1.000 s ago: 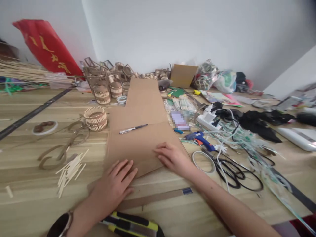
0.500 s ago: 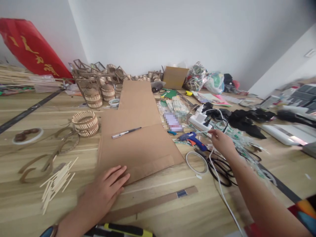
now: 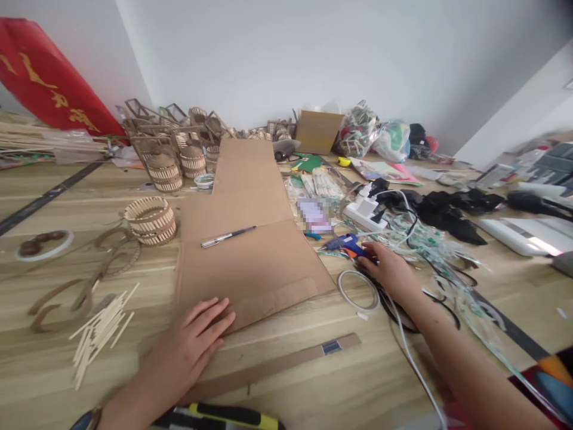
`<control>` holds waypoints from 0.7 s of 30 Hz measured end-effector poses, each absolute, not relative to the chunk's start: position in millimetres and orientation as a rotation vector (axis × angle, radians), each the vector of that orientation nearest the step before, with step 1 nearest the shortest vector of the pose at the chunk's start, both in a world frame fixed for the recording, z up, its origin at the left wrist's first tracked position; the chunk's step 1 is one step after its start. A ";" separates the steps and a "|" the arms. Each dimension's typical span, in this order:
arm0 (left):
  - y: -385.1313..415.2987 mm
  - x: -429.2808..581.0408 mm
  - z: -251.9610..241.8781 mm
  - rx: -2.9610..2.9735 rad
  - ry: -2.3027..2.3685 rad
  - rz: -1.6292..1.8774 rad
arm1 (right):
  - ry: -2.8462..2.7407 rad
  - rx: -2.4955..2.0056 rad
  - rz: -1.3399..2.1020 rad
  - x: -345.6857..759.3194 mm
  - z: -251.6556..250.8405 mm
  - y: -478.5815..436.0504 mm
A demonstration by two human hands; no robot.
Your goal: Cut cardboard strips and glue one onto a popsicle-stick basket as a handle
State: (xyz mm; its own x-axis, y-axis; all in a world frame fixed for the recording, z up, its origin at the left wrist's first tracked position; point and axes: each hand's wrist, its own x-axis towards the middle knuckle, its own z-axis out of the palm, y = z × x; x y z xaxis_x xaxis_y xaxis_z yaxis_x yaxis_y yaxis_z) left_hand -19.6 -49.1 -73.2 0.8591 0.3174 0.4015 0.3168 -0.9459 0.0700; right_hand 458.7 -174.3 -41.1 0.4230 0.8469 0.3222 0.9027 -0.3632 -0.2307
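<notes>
My left hand [image 3: 197, 334] lies flat with its fingers stretched over the near left corner of the cardboard sheet [image 3: 250, 275]. A pen [image 3: 228, 237] rests on that sheet. To the right, my right hand [image 3: 389, 269] has its fingers curled at the handle of a blue glue gun [image 3: 345, 243], which lies on the table with its nozzle to the left. Part of the handle is hidden by my fingers. Close below the gun lies a ring of white tape [image 3: 358, 291].
A small slatted bamboo basket [image 3: 150, 221] and thin sticks [image 3: 101, 334] are at the left. A power strip [image 3: 364, 212] with cables stands beyond my right hand. A cardboard strip [image 3: 286, 364] and a yellow-black tool [image 3: 233, 416] lie in front. More baskets [image 3: 163, 170] line the wall.
My right hand has let go of a white stick or cord near the power strip and moved down and left onto the glue gun's handle. The left hand has stayed on the cardboard.
</notes>
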 end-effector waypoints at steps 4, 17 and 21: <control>-49.1 -21.2 -79.5 3.024 0.534 0.641 | -1.447 -2.372 -0.267 454.7 -42.4 -187.9; -53.4 -18.5 -59.0 2.879 0.600 0.577 | -1.573 -2.258 -0.392 432.1 -33.3 -194.6; -54.3 -20.1 -55.0 2.815 0.665 0.558 | -1.898 -1.917 -0.255 392.6 -29.8 -186.6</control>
